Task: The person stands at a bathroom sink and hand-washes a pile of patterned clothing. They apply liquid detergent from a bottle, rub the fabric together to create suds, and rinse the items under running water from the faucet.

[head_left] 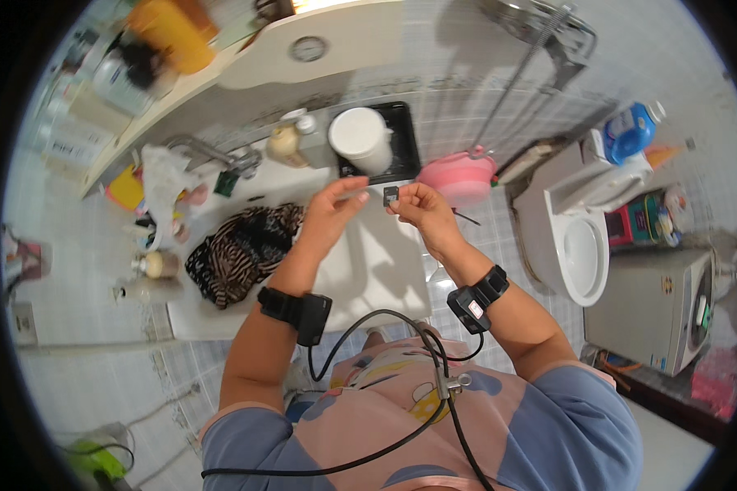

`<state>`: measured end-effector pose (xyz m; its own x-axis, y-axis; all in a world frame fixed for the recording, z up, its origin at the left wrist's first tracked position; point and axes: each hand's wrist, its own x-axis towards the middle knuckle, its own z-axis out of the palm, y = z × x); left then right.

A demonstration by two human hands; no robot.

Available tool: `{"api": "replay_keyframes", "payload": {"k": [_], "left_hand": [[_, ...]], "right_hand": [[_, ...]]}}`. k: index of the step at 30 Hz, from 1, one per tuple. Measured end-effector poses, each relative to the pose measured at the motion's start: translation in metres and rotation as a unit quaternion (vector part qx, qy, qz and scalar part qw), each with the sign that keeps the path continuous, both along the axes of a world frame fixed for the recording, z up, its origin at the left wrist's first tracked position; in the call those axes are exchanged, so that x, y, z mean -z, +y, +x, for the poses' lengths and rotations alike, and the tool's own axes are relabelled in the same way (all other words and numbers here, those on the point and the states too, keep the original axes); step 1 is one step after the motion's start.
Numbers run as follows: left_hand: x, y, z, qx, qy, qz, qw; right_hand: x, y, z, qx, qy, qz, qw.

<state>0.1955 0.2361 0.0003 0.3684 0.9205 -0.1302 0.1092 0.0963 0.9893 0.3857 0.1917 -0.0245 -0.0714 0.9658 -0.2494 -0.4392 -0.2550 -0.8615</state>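
Between the thumb and fingers of my right hand [431, 222] is a small flat black square piece [391, 196] with a pale mark on it. It is held up above the white sink counter [393, 286]; its exact kind is too small to tell. My left hand [327, 217] is to the left of it, fingers stretched out and apart, with nothing in them. Just beyond both hands, a white lidded tub [359, 137] stands in a black tray [404, 143]. A dark animal-print cloth [241, 252] lies bunched on the counter beside my left forearm.
Pump bottles [311, 141] stand left of the tub, near a metal faucet [209, 154]. A pink basin [458, 178] is beyond the counter's right end, with a toilet [583, 254] farther right. A shelf [172, 98] overhangs the far left. Black cables [368, 319] hang from my wrist devices.
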Motion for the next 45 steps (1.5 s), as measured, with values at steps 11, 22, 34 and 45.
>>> {"api": "replay_keyframes", "payload": {"k": [11, 22, 34, 45], "left_hand": [[0.048, -0.065, -0.135, -0.315, -0.24, -0.115, 0.911], [0.06, -0.033, -0.271, -0.416, -0.386, -0.172, 0.806], [0.081, 0.003, -0.305, -0.36, -0.423, -0.2, 0.807], [0.084, 0.022, -0.301, -0.413, -0.433, -0.268, 0.755]], "right_hand": [[0.011, 0.012, -0.153, -0.228, -0.082, -0.043, 0.969], [0.115, 0.227, -0.254, -0.096, -0.485, 0.208, 0.844], [0.118, 0.276, -0.293, -0.057, -0.635, 0.145, 0.757], [0.135, 0.287, -0.284, -0.071, -0.569, 0.053, 0.817]]}}
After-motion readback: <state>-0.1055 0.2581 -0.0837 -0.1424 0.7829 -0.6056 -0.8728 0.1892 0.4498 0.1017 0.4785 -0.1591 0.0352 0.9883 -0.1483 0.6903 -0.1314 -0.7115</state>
